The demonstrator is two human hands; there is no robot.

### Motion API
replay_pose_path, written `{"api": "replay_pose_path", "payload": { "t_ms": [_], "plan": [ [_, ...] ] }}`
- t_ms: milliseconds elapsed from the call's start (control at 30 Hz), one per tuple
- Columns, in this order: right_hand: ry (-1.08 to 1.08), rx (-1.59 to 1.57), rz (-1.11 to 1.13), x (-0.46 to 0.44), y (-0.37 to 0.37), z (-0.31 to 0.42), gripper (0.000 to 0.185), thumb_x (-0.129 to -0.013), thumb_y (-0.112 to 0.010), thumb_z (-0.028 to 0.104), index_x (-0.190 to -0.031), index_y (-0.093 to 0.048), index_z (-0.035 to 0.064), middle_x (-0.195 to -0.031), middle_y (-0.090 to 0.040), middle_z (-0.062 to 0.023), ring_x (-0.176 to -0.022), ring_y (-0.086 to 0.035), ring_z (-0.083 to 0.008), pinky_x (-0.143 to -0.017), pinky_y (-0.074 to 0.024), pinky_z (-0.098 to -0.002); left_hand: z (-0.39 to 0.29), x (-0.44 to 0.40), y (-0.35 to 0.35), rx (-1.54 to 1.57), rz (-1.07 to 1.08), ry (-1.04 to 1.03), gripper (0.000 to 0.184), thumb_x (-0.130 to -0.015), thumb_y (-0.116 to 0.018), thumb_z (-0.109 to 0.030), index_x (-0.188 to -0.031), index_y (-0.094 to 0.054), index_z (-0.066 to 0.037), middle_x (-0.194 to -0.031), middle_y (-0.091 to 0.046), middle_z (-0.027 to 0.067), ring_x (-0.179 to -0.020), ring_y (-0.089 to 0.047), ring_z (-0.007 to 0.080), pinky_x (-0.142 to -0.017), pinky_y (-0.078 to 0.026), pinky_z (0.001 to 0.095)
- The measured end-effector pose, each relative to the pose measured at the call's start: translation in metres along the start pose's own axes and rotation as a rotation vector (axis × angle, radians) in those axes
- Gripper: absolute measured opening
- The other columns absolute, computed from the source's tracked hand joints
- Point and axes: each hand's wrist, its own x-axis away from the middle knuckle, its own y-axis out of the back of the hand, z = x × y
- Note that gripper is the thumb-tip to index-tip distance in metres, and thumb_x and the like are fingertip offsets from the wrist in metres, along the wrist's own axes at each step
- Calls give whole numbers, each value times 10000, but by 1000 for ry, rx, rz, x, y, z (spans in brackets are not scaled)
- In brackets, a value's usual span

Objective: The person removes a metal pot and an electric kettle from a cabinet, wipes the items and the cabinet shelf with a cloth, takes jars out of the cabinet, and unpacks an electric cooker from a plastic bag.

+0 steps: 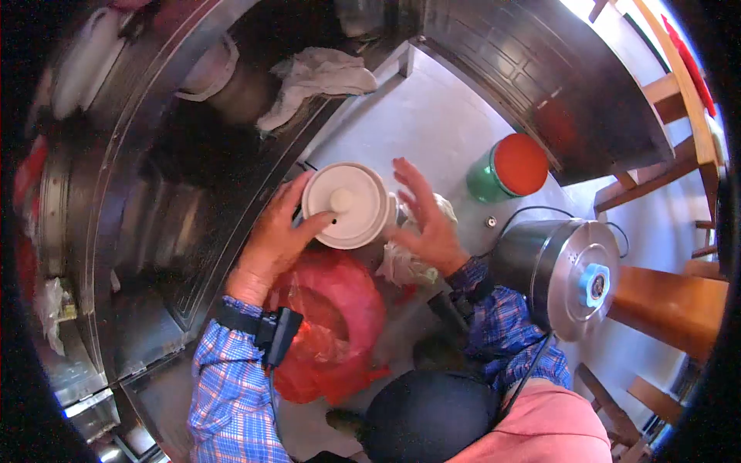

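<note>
A white lidded pot (363,231) with a round knob is seen from above, over a bin lined with a red plastic bag (363,293). My left hand (272,235) grips the pot's left side, its thumb lying on the lid (363,185). On the other side, my right hand (432,228) is open, with fingers spread beside the pot's handle; whether it touches the handle I cannot tell. Behind that hand lies a crumpled pale cloth or bag (405,266), partly hidden.
A stainless steel counter (231,170) runs along the left, with a white cloth (324,73) on its edge. To the right stand a green bucket with a red top (521,164), a steel drum (532,270) with a blue knob, and wooden furniture (671,309).
</note>
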Motion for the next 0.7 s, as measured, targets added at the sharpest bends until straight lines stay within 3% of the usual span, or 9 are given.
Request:
{"api": "replay_pose_path", "payload": {
  "t_ms": [67, 100, 133, 233, 300, 367, 533, 633, 700],
  "plan": [
    [-96, -145, -127, 14, 20, -19, 824, -817, -698, 63, -1514, -258, 52, -1512, -365, -128, -1395, -361, -281, -1150, -301, -428, 0, -1, -1, 126, 47, 38, 630, -859, -712, -282, -1387, -474, -36, -1312, -550, 180, -1232, -527, 313, -1043, -407, 389],
    [-182, -384, -358, 19, 29, -41, 546, -871, -561, -3, -1402, -446, 52, -1374, -523, -121, -1230, -525, -245, -1036, -448, -388, 1, 0, 7, 185, 67, 30, 578, -863, -707, -244, -1363, -507, -33, -1294, -562, 160, -1221, -532, 287, -1042, -405, 374],
    [-189, -376, -373, 26, 31, -46, 546, -871, -562, -3, -1402, -446, 52, -1374, -523, -121, -1230, -525, -245, -1036, -448, -388, 1, 0, 7, 233, 76, 74, 562, -867, -700, -225, -1363, -514, -35, -1302, -553, 148, -1234, -519, 268, -1047, -395, 363],
    [-334, -401, -462, 36, 24, -50, 390, -910, -458, -26, -1290, -535, 22, -1154, -628, -113, -983, -627, -187, -866, -537, -318, 6, -1, 13, 221, 106, 92, 561, -877, -689, -227, -1374, -507, -39, -1318, -540, 136, -1252, -501, 255, -1061, -381, 355],
    [-365, -334, -416, 37, 10, -51, 381, -911, -460, -20, -1283, -535, 18, -1152, -629, -115, -983, -627, -183, -861, -536, -319, 8, 1, 15, 319, 101, 200, 555, -888, -676, -211, -1386, -500, -39, -1339, -526, 120, -1273, -480, 234, -1077, -366, 348],
    [-387, -88, -271, 37, 2, -65, 373, -950, -461, 1, -1319, -509, 14, -1242, -570, -110, -1023, -621, -183, -867, -538, -307, 15, 3, 18, 333, 109, 218, 552, -890, -671, -199, -1389, -498, -40, -1346, -527, 110, -1275, -479, 221, -1083, -362, 345],
    [-336, 76, -173, 41, -13, -106, 428, -946, -483, 7, -1373, -461, 18, -1247, -541, -97, -1069, -601, -190, -892, -527, -302, 16, 10, 21, 461, 120, 272, 566, -895, -663, -180, -1412, -478, -47, -1368, -529, 87, -1283, -474, 191, -1095, -351, 333],
    [-314, -31, -178, 43, -16, -107, 456, -936, -508, 8, -1389, -451, 19, -1245, -537, -85, -1094, -589, -183, -914, -518, -301, 19, 17, 24, 514, 110, 312, 571, -905, -645, -172, -1432, -456, -59, -1383, -527, 72, -1283, -475, 182, -1099, -347, 327],
    [-438, -394, -225, 43, -19, -87, 457, -931, -542, 20, -1382, -467, 19, -1224, -541, -65, -1100, -579, -167, -932, -507, -298, 27, 24, 26, 592, 126, 343, 587, -919, -628, -172, -1454, -421, -51, -1399, -517, 70, -1295, -465, 182, -1104, -339, 324]
  ]
}}
